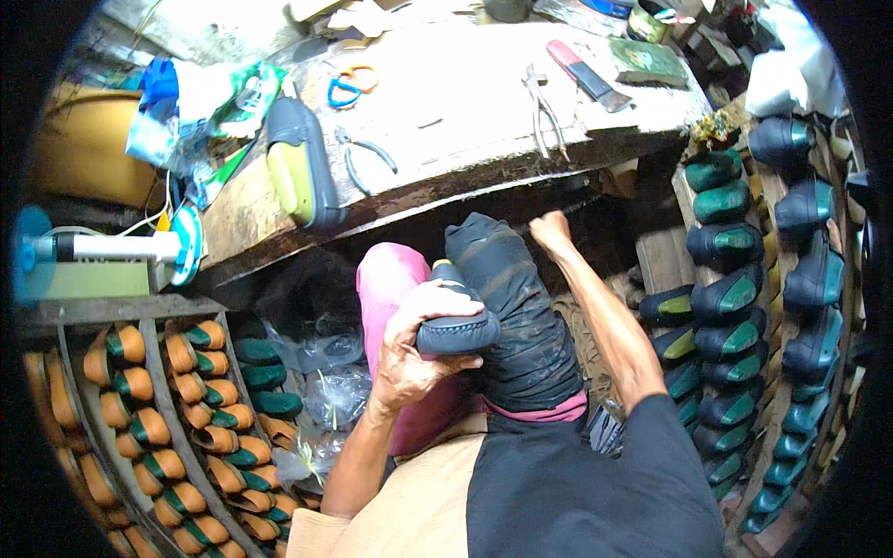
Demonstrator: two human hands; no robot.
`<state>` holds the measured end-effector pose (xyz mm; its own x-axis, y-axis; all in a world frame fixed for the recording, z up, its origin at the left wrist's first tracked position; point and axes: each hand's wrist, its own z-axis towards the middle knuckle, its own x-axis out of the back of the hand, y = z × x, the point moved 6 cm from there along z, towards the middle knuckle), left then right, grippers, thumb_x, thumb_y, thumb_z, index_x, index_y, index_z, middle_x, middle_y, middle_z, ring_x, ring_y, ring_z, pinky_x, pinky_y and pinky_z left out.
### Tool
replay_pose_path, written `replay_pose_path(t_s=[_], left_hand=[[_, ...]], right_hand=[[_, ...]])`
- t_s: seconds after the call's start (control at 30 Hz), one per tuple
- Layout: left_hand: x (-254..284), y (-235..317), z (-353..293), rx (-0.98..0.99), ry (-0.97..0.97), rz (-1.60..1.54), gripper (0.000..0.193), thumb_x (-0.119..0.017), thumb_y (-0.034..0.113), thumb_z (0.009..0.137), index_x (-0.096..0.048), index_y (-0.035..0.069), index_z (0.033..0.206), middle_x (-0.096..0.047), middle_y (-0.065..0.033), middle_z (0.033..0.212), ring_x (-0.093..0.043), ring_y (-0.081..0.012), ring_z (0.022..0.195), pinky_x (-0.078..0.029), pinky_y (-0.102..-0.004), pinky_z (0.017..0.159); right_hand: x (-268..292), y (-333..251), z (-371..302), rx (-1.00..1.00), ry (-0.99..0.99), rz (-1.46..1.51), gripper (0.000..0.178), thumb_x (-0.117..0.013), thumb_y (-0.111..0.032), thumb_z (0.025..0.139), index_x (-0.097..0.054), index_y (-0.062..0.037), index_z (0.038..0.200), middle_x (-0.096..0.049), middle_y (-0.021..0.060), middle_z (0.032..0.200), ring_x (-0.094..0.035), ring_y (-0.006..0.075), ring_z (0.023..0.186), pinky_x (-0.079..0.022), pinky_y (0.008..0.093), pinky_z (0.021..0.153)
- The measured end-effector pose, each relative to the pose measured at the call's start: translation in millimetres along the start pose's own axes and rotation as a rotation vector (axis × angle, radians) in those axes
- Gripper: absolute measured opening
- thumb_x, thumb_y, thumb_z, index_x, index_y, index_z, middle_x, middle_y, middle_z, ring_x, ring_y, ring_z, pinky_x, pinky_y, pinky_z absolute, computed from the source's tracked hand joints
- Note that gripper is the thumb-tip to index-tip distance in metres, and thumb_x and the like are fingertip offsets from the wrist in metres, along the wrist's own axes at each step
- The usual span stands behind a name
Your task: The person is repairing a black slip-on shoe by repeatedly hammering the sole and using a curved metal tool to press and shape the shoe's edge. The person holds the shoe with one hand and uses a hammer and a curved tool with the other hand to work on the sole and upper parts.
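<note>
My left hand [417,337] is closed around a dark navy shoe [458,332], held over my thighs with a stitched edge facing up. A bit of yellow-green shows at its far end. My right hand [551,231] is stretched out past my dark-wrapped knee [488,251], just below the bench's front edge. Its fingers are curled into a fist, and whatever they may hold is hidden. Another navy shoe with a yellow-green panel [307,166] lies at the left end of the workbench [446,98].
On the bench are pliers [365,158], scissors [352,86], pincers [544,112], a red-and-black handled blade [586,76] and a green block [648,61]. Racks of orange-brown shoes [186,386] stand left, racks of navy-and-green shoes [730,339] right. A white-blue lamp-like fixture [139,246] is at left.
</note>
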<state>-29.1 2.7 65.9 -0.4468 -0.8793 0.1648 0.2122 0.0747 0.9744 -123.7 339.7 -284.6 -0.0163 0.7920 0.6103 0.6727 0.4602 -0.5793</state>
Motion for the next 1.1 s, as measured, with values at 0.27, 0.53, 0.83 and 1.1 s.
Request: replay_pose_path(t_s=[0.27, 0.53, 0.83, 1.1], left_hand=[[15, -7, -15, 0.130, 0.030, -0.300, 0.060, -0.104, 0.013, 0.075, -0.081, 0.010, 0.131, -0.080, -0.0052, 0.132, -0.072, -0.0254, 0.130, -0.048, -0.0461, 0.124], [-19, 14, 19, -0.121, -0.170, 0.059, 0.049, -0.103, 0.018, 0.079, -0.080, 0.010, 0.122, -0.078, -0.0079, 0.113, -0.073, -0.0265, 0.109, -0.057, -0.0411, 0.099], [-73, 18, 38, -0.228, -0.237, 0.395, 0.047, -0.099, 0.041, 0.081, -0.081, 0.015, 0.116, -0.077, -0.0072, 0.110, -0.072, -0.0331, 0.107, -0.054, -0.0458, 0.096], [-94, 5, 51, -0.198, -0.255, 0.507, 0.052, -0.100, 0.046, 0.078, -0.080, 0.014, 0.114, -0.075, -0.0088, 0.107, -0.071, -0.0344, 0.104, -0.053, -0.0467, 0.096]], right_hand=[[116, 63, -246, 0.194, -0.062, 0.300, 0.035, -0.075, -0.036, 0.112, -0.070, -0.0036, 0.098, -0.062, -0.0001, 0.076, -0.052, 0.0100, 0.067, -0.044, 0.0338, 0.061], [204, -26, -333, 0.609, 0.015, 0.215, 0.037, -0.074, -0.033, 0.110, -0.071, 0.0023, 0.099, -0.066, 0.0102, 0.078, -0.058, 0.0203, 0.069, -0.046, 0.0404, 0.064], [260, -121, -349, 0.960, 0.068, -0.350, 0.055, -0.073, -0.056, 0.105, -0.076, -0.0029, 0.089, -0.066, 0.0166, 0.071, -0.067, 0.0379, 0.061, -0.050, 0.0476, 0.059], [282, -134, -342, 1.045, 0.019, -0.353, 0.053, -0.070, -0.057, 0.109, -0.072, -0.0081, 0.088, -0.069, 0.0209, 0.072, -0.071, 0.0396, 0.060, -0.052, 0.0487, 0.054]])
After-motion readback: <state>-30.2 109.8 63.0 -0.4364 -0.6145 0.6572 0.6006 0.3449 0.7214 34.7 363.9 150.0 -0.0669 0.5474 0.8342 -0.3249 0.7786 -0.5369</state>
